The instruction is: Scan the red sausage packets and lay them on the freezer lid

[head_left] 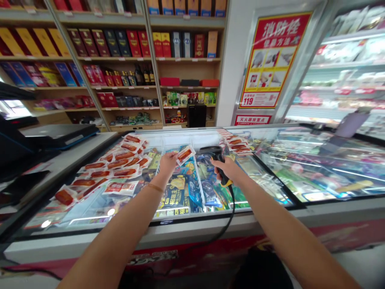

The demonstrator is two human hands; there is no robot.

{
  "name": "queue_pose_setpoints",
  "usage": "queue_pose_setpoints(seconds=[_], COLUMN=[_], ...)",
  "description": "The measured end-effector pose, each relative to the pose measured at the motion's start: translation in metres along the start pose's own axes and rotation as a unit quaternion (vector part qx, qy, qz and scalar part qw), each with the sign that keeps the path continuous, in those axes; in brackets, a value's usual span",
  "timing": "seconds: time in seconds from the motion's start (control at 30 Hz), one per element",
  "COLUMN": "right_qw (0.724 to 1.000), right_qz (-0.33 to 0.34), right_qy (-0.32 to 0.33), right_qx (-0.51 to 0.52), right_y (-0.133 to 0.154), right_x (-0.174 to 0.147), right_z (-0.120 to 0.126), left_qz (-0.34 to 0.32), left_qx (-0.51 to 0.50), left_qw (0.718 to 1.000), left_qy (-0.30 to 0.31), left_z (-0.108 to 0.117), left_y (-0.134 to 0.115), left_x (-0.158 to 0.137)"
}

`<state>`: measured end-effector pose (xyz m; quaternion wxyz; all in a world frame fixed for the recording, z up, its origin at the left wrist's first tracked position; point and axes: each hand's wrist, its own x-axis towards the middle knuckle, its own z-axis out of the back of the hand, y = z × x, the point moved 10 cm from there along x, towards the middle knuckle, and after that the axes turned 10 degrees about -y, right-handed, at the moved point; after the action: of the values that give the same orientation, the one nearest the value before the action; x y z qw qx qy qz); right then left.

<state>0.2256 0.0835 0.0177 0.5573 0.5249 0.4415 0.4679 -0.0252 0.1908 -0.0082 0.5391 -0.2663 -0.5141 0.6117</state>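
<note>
At the frame's centre, the left hand (169,162) pinches a packet (185,154) by one end, seemingly leaving its face clear for the scanner (219,155) the right hand (229,168) grips.

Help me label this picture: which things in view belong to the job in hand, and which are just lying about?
Likely in the job:
sealed packet, in the left hand
corded scanner, in the right hand
similar packets at left and right

Apparently just about:
shelved boxes
red wall poster
purple container at right
goods under the glass
</note>
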Motion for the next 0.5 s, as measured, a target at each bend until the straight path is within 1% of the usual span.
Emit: queue_pose_setpoints(seconds=[0.07,0.13,0.23,0.3,0.4,0.5], right_qw=[1.000,0.997,0.986,0.979,0.972,0.960], right_qz=[0.007,0.006,0.002,-0.008,-0.033,-0.034], right_qy=[-0.026,-0.066,-0.147,-0.184,-0.211,-0.247], right_qx=[0.007,0.033,0.078,0.089,0.099,0.130], right_y=[0.009,0.013,0.011,0.002,-0.014,-0.019], right_x=[0.012,0.027,0.048,0.058,0.064,0.064], right_z=[0.035,0.074,0.134,0.165,0.194,0.210], left_qz=[0.027,0.052,0.081,0.088,0.052,0.001], left_qx=[-0.039,-0.069,-0.107,-0.120,-0.098,-0.067], left_qw=[0.999,0.996,0.990,0.987,0.989,0.990], left_qy=[0.017,0.029,0.044,0.058,0.096,0.124], left_z=[-0.024,-0.053,-0.104,-0.143,-0.203,-0.255], left_y=[-0.010,-0.023,-0.051,-0.071,-0.104,-0.130], left_x=[0.002,0.003,0.005,0.006,0.008,0.011])
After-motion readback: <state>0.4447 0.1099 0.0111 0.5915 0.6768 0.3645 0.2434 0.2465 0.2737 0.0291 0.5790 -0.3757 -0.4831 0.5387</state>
